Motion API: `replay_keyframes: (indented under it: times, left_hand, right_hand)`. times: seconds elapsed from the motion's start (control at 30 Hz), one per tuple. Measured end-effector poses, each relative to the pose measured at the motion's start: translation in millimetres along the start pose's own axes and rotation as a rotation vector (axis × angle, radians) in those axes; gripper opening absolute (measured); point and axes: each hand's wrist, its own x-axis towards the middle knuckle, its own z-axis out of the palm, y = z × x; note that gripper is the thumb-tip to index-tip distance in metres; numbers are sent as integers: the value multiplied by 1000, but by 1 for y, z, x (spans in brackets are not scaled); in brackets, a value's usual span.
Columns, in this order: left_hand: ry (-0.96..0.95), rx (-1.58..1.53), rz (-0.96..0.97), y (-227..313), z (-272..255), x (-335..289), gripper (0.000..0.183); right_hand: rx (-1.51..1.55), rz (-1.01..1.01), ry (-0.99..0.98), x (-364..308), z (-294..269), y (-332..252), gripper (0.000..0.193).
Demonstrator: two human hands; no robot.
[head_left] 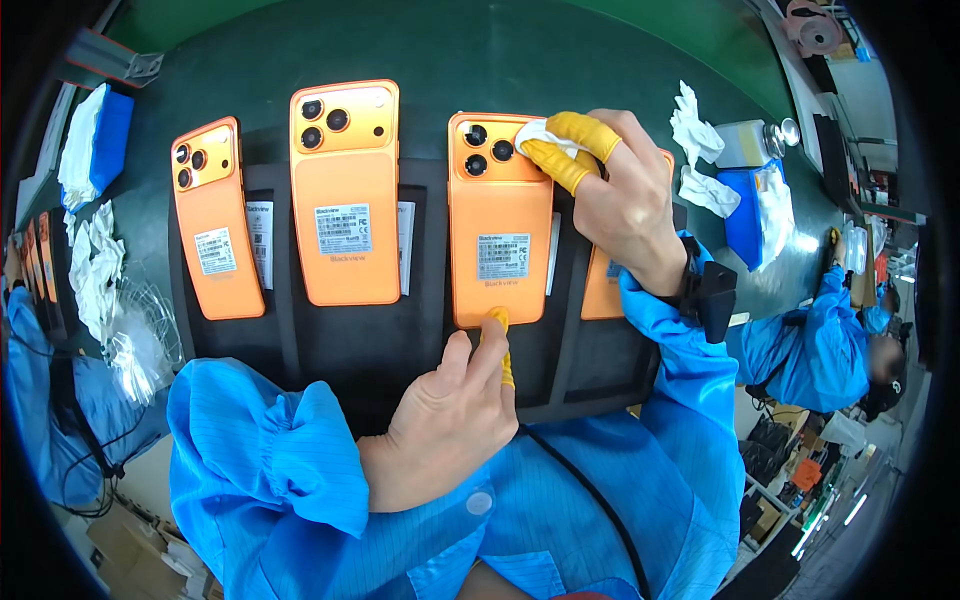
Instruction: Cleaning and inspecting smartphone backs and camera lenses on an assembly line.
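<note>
Several orange phones lie back side up in a row on a black compartmented tray (420, 340). My right hand (625, 195), with yellow finger cots on thumb and index finger, pinches a white cloth (540, 134) against the camera area of the third phone from the left (497, 215). The index finger of my left hand (450, 425), also in a yellow cot, presses on that phone's lower edge; its other fingers are curled. Left of it lie a second phone (350, 190) and a tilted phone (225, 260). My right hand partly covers another phone (600, 290).
Blue boxes of white wipes stand at left (105, 135) and right (740, 210) on the dark green table (430, 45). Crumpled wipes (95, 265) and clear plastic film (140, 350) lie at left. A clear bottle (745, 142) stands at right. Co-workers in blue (815, 345) sit on both sides.
</note>
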Motion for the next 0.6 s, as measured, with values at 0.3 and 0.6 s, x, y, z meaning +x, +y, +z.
replay_keyframes:
  times: [0.3, 0.6]
  left_hand:
    - [9, 26, 16, 1, 2, -2, 13]
    - [35, -46, 35, 14, 3, -5, 15]
  right_hand:
    - [-36, 62, 1, -7, -5, -6, 34]
    - [-8, 66, -40, -24, -14, -18, 38]
